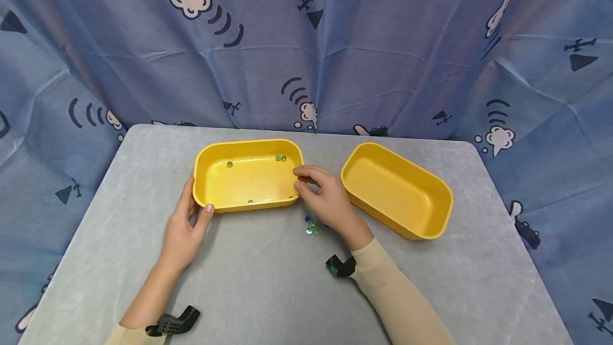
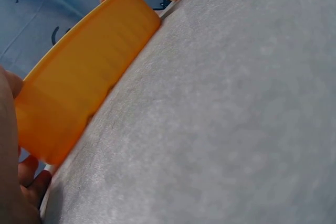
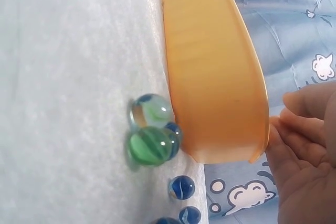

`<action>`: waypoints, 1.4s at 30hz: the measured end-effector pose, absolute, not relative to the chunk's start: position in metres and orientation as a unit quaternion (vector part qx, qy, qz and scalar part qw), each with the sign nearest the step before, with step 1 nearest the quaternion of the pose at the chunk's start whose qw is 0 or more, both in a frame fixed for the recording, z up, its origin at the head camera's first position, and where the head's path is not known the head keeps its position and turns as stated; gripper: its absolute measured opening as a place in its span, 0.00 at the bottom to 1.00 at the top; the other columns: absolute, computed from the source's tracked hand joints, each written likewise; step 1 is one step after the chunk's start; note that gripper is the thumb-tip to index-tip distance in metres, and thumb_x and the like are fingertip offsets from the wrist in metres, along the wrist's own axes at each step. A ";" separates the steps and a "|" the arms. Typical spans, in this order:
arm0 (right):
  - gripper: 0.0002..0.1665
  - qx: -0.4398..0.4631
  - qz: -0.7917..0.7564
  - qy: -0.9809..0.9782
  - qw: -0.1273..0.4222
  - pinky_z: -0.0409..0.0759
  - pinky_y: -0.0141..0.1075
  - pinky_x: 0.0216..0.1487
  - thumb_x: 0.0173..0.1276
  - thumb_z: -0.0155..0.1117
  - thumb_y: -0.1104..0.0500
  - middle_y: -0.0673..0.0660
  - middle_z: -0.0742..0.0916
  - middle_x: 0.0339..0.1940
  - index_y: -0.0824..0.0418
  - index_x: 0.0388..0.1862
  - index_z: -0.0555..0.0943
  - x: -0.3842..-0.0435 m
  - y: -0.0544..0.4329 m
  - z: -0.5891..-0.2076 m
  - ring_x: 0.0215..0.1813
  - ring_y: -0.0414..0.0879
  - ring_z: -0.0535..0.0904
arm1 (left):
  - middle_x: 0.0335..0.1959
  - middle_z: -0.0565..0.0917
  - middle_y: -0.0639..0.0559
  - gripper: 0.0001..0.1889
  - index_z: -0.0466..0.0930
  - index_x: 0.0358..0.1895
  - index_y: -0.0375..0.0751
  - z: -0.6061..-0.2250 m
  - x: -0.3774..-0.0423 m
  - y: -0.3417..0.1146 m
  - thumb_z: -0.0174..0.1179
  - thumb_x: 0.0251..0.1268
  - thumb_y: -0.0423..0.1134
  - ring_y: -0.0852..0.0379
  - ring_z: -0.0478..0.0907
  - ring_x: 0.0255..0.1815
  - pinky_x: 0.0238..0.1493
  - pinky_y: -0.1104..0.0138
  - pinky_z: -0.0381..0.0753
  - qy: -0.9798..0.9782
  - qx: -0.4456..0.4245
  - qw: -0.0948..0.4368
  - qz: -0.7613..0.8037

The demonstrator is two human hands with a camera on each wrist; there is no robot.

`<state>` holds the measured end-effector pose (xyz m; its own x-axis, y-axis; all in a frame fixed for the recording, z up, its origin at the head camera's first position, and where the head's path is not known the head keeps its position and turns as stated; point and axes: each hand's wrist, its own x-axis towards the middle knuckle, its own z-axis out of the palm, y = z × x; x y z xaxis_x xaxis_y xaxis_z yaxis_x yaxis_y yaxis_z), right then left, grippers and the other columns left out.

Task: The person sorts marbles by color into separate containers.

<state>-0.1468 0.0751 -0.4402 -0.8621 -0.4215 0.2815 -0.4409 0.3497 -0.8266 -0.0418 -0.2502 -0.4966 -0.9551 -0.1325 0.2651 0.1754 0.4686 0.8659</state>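
Observation:
A yellow plastic tub (image 1: 249, 208) stands on the table with several glass marbles (image 1: 230, 164) scattered inside it. My left hand (image 1: 184, 228) grips its near left corner, thumb on the rim and fingers around the outer side. Over the tub's right rim reaches my right hand (image 1: 330, 198), its fingers bent and the index and thumb tips apart. No marble shows between those fingertips. Beside that hand, loose green and blue marbles (image 1: 312, 226) lie on the table; the right wrist view shows a green marble (image 3: 149, 145) and blue ones (image 3: 182, 187) close up.
A second yellow tub (image 1: 392, 190) sits at an angle to the right, with no marbles visible inside. The grey table (image 1: 258, 292) extends toward me. Behind it hangs a blue patterned curtain (image 1: 373, 79).

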 end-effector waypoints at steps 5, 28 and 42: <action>0.18 0.266 0.513 -0.816 0.002 0.83 0.43 0.68 0.79 0.71 0.65 0.57 0.89 0.62 0.67 0.64 0.87 -0.147 0.075 -0.440 0.62 0.50 0.87 | 0.84 0.64 0.32 0.42 0.48 0.91 0.39 -0.497 -0.041 -0.250 0.62 0.84 0.34 0.32 0.68 0.80 0.70 0.83 0.65 -0.842 -0.016 0.155 -0.517; 0.15 0.286 0.510 -0.810 0.037 0.86 0.47 0.63 0.79 0.72 0.63 0.55 0.91 0.58 0.63 0.61 0.89 -0.136 0.084 -0.431 0.59 0.55 0.88 | 0.84 0.65 0.32 0.42 0.48 0.91 0.42 -0.498 -0.042 -0.249 0.62 0.84 0.35 0.33 0.69 0.80 0.69 0.83 0.65 -0.845 -0.012 0.152 -0.513; 0.13 0.295 0.474 -0.829 0.034 0.87 0.51 0.59 0.78 0.73 0.62 0.55 0.92 0.53 0.62 0.57 0.90 -0.112 0.107 -0.447 0.55 0.44 0.87 | 0.84 0.65 0.33 0.43 0.48 0.91 0.45 -0.497 -0.041 -0.250 0.62 0.84 0.36 0.33 0.69 0.80 0.68 0.84 0.64 -0.843 -0.008 0.147 -0.517</action>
